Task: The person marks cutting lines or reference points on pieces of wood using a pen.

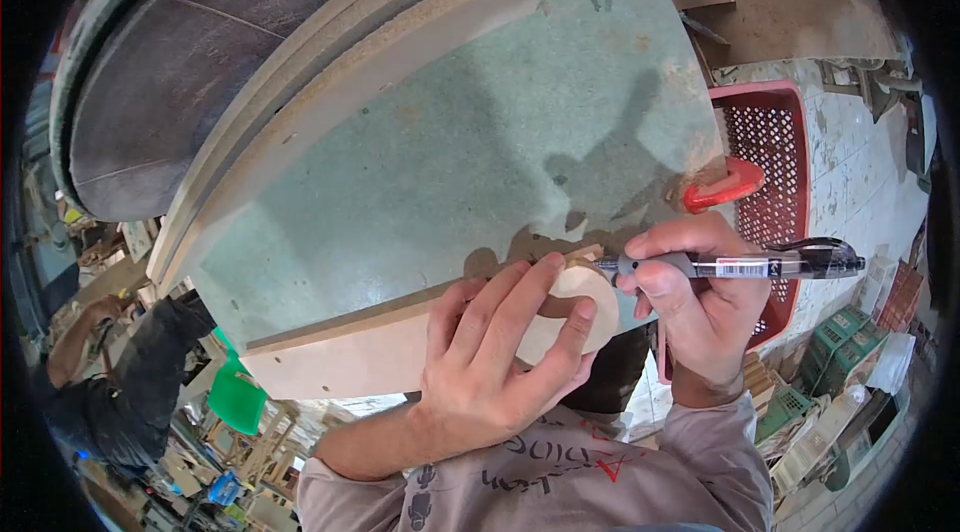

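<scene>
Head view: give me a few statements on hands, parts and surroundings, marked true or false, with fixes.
1. The right hand grips a black-and-clear pen with a grey grip. True.
2. The left hand lies open, holding nothing. False: the left hand holds a pale, rounded wooden piece.
3. The pen's writing end points away from the wooden piece. False: it points at the piece's upper edge.
4. A glossy red, curved part sits at the right-hand edge of the grey-green flat board in the picture. True.
5. A red perforated plastic basket is left of the board in the picture. False: the basket is to its right.
</scene>
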Available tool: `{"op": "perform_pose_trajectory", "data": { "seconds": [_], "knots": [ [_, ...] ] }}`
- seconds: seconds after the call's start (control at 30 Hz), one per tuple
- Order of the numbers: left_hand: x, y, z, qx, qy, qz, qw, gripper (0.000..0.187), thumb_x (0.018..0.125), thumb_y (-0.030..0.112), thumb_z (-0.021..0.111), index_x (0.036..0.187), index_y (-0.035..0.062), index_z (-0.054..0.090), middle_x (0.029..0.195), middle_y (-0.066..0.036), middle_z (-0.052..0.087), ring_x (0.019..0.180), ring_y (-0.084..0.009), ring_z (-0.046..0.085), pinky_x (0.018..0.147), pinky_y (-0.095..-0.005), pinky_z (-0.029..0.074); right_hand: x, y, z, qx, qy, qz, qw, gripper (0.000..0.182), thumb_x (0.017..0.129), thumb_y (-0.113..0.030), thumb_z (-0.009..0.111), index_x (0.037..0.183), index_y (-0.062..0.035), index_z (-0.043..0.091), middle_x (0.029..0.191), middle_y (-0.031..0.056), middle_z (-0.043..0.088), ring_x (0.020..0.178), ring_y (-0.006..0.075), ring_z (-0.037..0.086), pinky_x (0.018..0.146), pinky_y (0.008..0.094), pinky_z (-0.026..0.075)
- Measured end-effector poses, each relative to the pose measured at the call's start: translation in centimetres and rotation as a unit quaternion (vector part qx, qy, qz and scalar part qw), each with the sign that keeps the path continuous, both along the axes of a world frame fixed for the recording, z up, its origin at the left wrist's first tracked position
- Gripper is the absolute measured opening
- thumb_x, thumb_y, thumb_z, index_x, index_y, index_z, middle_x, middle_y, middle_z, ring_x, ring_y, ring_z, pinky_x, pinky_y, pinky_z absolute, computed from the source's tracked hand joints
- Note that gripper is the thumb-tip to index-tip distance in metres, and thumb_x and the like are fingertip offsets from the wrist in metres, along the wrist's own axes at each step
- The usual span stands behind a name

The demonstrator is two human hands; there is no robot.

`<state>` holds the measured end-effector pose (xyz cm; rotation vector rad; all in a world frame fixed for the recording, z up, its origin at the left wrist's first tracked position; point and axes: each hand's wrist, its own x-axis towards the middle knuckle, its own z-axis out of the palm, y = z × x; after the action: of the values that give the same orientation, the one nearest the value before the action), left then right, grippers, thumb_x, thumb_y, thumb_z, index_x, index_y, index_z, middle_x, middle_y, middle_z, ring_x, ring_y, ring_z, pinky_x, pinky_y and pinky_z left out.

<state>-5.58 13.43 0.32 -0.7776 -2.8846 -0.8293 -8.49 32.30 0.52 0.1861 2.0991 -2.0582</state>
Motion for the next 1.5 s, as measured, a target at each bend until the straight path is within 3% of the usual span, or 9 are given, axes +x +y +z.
{"op": "perform_pose_trajectory", "data": {
  "seconds": [0.2, 0.67, 0.73, 0.83, 0.93, 1.0, 1.17, 1.23, 1.5],
  "knots": [
    [0.1, -0.1, 0.0, -0.018, 0.0, -0.007, 1.0, 0.048, 0.07, 0.035, 0.077, 0.113, 0.0188, 0.063, 0.12, -0.016, 0.06, 0.1, -0.0286, 0.06, 0.081, -0.0424, 0.046, -0.5, -0.2, 0.1, 0.026, 0.0, 0.02, 0.999, 0.018, 0.084, -0.013, 0.073, 0.093, -0.0004, 0.064, 0.085, 0.0068, 0.065, 0.071, 0.0122, 0.06, 0.063, 0.0255, 0.047],
    [0.1, -0.1, 0.2, -0.029, -0.002, -0.007, 1.0, 0.047, 0.069, 0.039, 0.078, 0.11, 0.0198, 0.065, 0.12, -0.016, 0.06, 0.101, -0.0277, 0.059, 0.082, -0.0423, 0.045, -1.4, -0.1, -0.1, 0.07, 0.065, 0.087, 0.992, 0.019, 0.085, -0.016, 0.072, 0.092, -0.0008, 0.063, 0.082, 0.0094, 0.065, 0.065, 0.0159, 0.063, 0.056, 0.0287, 0.047],
    [0.0, -0.1, 0.3, -0.03, -0.005, -0.007, 1.0, 0.047, 0.069, 0.039, 0.078, 0.11, 0.0198, 0.065, 0.12, -0.016, 0.06, 0.101, -0.0278, 0.059, 0.082, -0.0424, 0.045, -1.5, -0.2, -0.6, 0.095, 0.129, 0.097, 0.982, 0.026, 0.083, -0.02, 0.074, 0.09, 0.0006, 0.061, 0.081, 0.0082, 0.065, 0.061, 0.0099, 0.056, 0.056, 0.0228, 0.043],
    [-0.1, 0.0, 0.3, -0.04, 0.005, 0.0, 0.999, 0.033, 0.08, 0.035, 0.067, 0.109, 0.0192, 0.065, 0.12, -0.013, 0.062, 0.1, -0.023, 0.061, 0.08, -0.0369, 0.047, -1.6, -0.1, -0.4, 0.086, 0.112, 0.106, 0.984, 0.02, 0.084, -0.015, 0.072, 0.089, 0.0005, 0.06, 0.081, 0.0084, 0.065, 0.063, 0.0111, 0.057, 0.058, 0.0237, 0.044],
    [0.0, 0.0, 0.2, -0.032, 0.007, 0.006, 0.999, 0.035, 0.079, 0.035, 0.069, 0.11, 0.0196, 0.065, 0.12, -0.012, 0.062, 0.1, -0.0227, 0.061, 0.081, -0.0367, 0.047, -1.4, 0.1, 0.1, 0.103, 0.079, 0.109, 0.986, 0.013, 0.086, -0.01, 0.067, 0.087, 0.0003, 0.059, 0.08, 0.0084, 0.065, 0.063, 0.011, 0.057, 0.058, 0.0237, 0.044],
    [0.0, 0.0, 0.1, -0.023, -0.003, -0.005, 1.0, 0.049, 0.068, 0.038, 0.078, 0.111, 0.0196, 0.063, 0.119, -0.017, 0.06, 0.098, -0.0287, 0.061, 0.082, -0.0436, 0.045, -1.2, 0.2, -0.5, 0.095, 0.095, 0.088, 0.987, 0.012, 0.085, -0.009, 0.069, 0.088, -0.0007, 0.061, 0.076, 0.0082, 0.063, 0.06, 0.0119, 0.058, 0.054, 0.0255, 0.044],
    [0.0, -0.1, 0.2, -0.023, -0.005, -0.006, 1.0, 0.05, 0.067, 0.037, 0.079, 0.111, 0.0192, 0.063, 0.119, -0.017, 0.06, 0.097, -0.0294, 0.062, 0.081, -0.0438, 0.046, -0.9, 0.1, -0.6, 0.062, 0.104, 0.039, 0.992, 0.011, 0.085, -0.009, 0.07, 0.089, -0.0016, 0.063, 0.072, 0.0084, 0.062, 0.056, 0.0126, 0.058, 0.05, 0.0272, 0.044],
    [0.0, -0.1, 0.1, -0.02, -0.005, -0.006, 1.0, 0.05, 0.067, 0.037, 0.079, 0.111, 0.019, 0.063, 0.119, -0.017, 0.06, 0.097, -0.0297, 0.062, 0.081, -0.0439, 0.046, -1.3, 0.1, -0.1, 0.083, 0.093, 0.09, 0.988, 0.012, 0.086, -0.008, 0.067, 0.088, -0.0001, 0.058, 0.078, 0.0082, 0.065, 0.064, 0.0114, 0.058, 0.058, 0.0247, 0.045],
    [-0.1, 0.0, 0.2, -0.02, 0.001, -0.007, 1.0, 0.053, 0.063, 0.032, 0.08, 0.111, 0.0169, 0.063, 0.118, -0.017, 0.059, 0.095, -0.0315, 0.061, 0.078, -0.0443, 0.046, -0.5, 0.4, -0.3, 0.116, 0.107, 0.078, 0.984, 0.013, 0.086, -0.01, 0.069, 0.088, -0.002, 0.06, 0.074, 0.0079, 0.065, 0.06, 0.0129, 0.061, 0.054, 0.0261, 0.047]
  ]
}}
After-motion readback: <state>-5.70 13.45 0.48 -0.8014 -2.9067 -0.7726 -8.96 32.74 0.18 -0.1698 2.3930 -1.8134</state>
